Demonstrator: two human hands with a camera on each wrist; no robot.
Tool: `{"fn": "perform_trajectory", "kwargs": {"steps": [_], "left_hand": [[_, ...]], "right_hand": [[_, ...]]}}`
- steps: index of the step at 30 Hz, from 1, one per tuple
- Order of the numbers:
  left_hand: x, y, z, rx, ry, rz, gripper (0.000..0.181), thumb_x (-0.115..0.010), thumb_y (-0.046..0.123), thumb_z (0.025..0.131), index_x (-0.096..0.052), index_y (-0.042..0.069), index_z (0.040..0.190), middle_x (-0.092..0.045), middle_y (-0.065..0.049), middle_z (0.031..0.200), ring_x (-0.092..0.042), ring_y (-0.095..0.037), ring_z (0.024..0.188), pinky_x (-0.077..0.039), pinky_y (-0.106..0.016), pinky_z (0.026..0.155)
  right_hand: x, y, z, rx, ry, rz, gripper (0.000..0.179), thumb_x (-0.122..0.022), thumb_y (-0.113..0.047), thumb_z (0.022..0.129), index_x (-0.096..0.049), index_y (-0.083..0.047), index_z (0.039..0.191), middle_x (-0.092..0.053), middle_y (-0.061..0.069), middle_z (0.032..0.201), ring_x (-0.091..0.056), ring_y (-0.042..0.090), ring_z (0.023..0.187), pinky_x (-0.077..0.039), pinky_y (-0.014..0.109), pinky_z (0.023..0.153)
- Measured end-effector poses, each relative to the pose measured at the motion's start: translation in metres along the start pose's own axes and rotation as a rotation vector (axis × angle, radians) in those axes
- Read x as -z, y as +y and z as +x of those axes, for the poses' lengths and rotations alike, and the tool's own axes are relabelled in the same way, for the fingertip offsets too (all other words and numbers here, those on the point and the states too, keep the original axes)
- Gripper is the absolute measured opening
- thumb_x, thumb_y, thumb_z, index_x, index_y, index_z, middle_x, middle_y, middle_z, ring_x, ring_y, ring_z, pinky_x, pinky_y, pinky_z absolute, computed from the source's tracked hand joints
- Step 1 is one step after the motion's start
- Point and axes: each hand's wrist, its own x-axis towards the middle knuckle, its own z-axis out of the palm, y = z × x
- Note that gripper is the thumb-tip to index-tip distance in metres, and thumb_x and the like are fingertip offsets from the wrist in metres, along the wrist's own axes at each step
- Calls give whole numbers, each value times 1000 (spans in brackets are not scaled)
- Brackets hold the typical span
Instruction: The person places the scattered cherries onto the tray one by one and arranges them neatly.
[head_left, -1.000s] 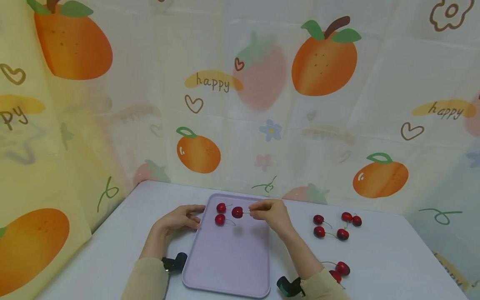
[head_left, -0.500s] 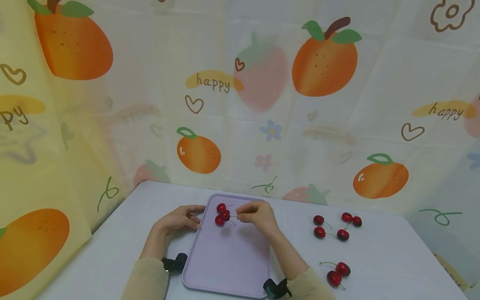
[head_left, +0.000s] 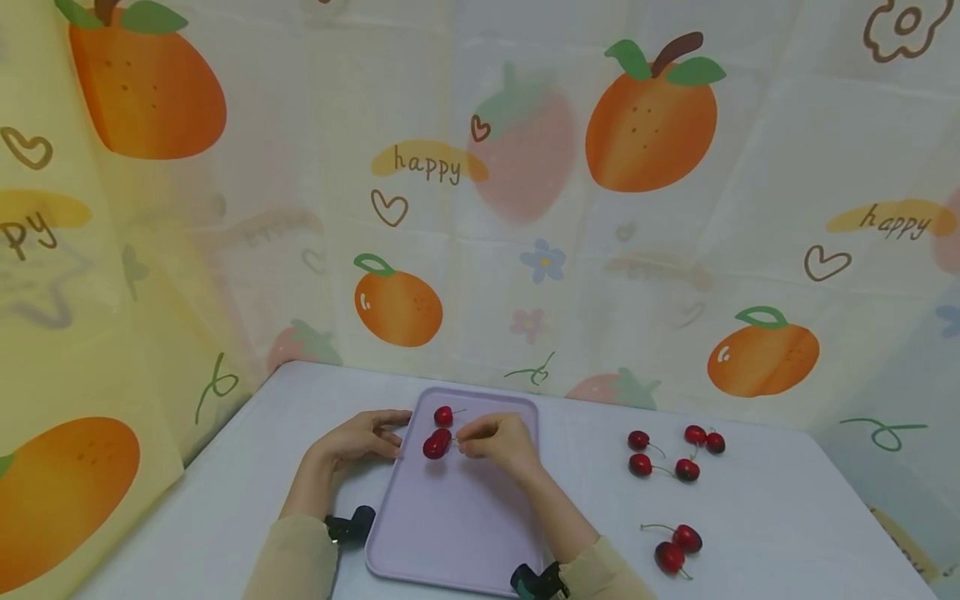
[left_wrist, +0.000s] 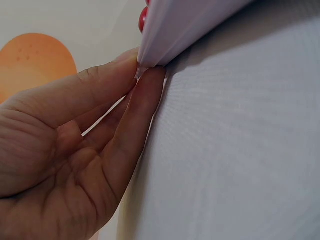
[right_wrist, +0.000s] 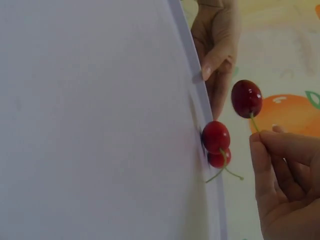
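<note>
My right hand [head_left: 498, 446] pinches the stem of a dark red cherry [right_wrist: 246, 98] between thumb and fingertips. That cherry hangs above the lilac tray [head_left: 450, 533], overlapping a lying one in the head view. Two red cherries rest near the tray's far left corner, the upper cherry [head_left: 443, 416] and the lower cherry [right_wrist: 216, 137]; their stems cross in the right wrist view. At the tray's left edge, my left hand [head_left: 360, 437] grips the rim, thumb on one side and a finger against the other, as the left wrist view shows.
Right of the tray, several cherries [head_left: 687, 470] lie loose on the white table [head_left: 600, 500]. Closer to me lies a pair of cherries [head_left: 670, 558]. A fruit-printed cloth [head_left: 480, 308] stands behind the table and along its left side.
My right hand has carried the cherry leftward and slightly nearer to me, over the two lying on the tray. The left hand stays on the tray edge.
</note>
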Motion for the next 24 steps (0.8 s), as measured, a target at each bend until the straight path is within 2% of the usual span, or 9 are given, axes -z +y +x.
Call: {"fn": "perform_trajectory", "kwargs": {"steps": [9, 17, 24], "left_hand": [[-1, 1, -1, 2, 2, 10, 70, -77, 8, 80, -49, 8, 144, -64, -10, 106, -59, -17, 90, -57, -28, 83], [0, 1, -1, -13, -11, 13, 70, -77, 9, 80, -48, 6, 145, -65, -11, 110, -61, -16, 91, -57, -29, 85], [1, 0, 0, -17, -18, 3, 71, -77, 9, 81, -48, 5, 145, -65, -13, 117, -62, -16, 91, -57, -30, 87]], "right_hand": [[-2, 5, -1, -6, -20, -118, 13, -77, 0, 75, -79, -1, 88, -77, 15, 89, -63, 2, 70, -58, 23, 67], [-5, 9, -2, 1, -47, -193, 13, -75, 2, 73, -79, -3, 84, -78, 12, 89, -59, 2, 69, -52, 18, 63], [-6, 13, -1, 13, -45, -211, 12, -77, 1, 73, -79, -4, 84, -78, 11, 86, -59, 2, 70, -51, 17, 63]]}}
